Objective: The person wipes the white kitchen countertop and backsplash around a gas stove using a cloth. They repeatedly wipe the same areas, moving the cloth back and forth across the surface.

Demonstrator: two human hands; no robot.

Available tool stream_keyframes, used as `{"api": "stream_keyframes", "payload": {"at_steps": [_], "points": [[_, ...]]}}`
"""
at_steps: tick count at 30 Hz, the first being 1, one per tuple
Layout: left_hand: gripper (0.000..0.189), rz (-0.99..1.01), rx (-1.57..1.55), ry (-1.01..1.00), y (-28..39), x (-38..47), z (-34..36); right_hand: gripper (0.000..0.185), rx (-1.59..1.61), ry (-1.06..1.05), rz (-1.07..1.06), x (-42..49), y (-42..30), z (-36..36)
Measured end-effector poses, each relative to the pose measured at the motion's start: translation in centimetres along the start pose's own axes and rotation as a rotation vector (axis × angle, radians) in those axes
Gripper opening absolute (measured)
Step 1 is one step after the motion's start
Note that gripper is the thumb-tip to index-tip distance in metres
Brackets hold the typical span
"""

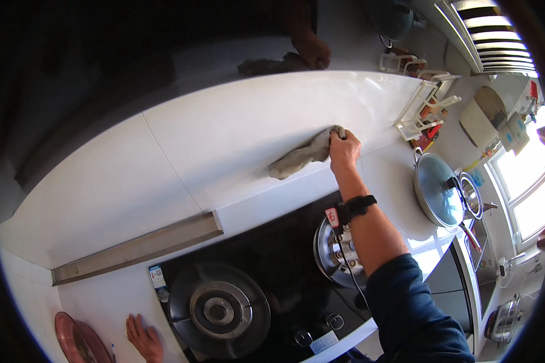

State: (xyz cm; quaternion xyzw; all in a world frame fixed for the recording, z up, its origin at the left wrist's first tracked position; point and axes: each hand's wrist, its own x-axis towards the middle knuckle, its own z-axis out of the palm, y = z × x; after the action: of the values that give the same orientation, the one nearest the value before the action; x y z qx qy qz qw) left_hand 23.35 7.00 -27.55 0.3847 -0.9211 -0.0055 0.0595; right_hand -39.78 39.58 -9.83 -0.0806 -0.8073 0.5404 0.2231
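A crumpled grey cloth is pressed against the white wall panel behind the stove. My right hand grips the cloth at its right end, and the rest hangs down to the left. A black strap with a cable and a red-marked tag circles that wrist. My left hand lies palm down on the white countertop, fingers slightly spread and holding nothing. Between the hands spreads a black gas cooktop, with a left burner and a right burner partly hidden by my right forearm.
A metal ledge runs along the wall's foot. The reddish-brown basin sits at the lower left. To the right stand a glass-lidded pan and a white rack. A dark glossy surface overhangs the wall and mirrors my right hand.
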Motion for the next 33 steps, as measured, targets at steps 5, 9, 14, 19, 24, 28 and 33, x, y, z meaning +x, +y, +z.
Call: {"api": "stream_keyframes", "payload": {"at_steps": [5,9,14,19,24,28,33], "points": [[0.051,0.032,-0.025,0.022,0.0,-0.2,-0.2,0.027,-0.022,-0.152,-0.141,-5.1,-0.2,2.3],[0.050,0.041,-0.023,0.023,0.3,-0.2,-0.6,0.027,0.052,-0.190,-0.138,-5.5,0.7,3.0],[0.051,0.049,-0.047,0.045,-0.2,-0.2,-0.3,0.023,0.091,-0.069,0.006,2.1,3.3,0.7],[0.052,0.041,-0.045,0.073,-0.6,-0.1,0.5,0.028,0.033,-0.212,-0.001,-4.0,2.6,3.9],[0.052,0.006,-0.046,0.048,-0.5,-0.1,0.4,0.019,0.810,-0.794,0.246,-10.4,-3.1,2.9],[0.051,0.063,-0.079,0.124,-0.8,-0.2,0.9,0.019,1.138,-1.022,0.306,-12.1,-5.9,-2.3],[0.045,0.140,-0.207,0.101,-2.1,0.7,0.2,0.028,1.347,-1.140,0.414,-14.9,-7.1,-7.6]]}}
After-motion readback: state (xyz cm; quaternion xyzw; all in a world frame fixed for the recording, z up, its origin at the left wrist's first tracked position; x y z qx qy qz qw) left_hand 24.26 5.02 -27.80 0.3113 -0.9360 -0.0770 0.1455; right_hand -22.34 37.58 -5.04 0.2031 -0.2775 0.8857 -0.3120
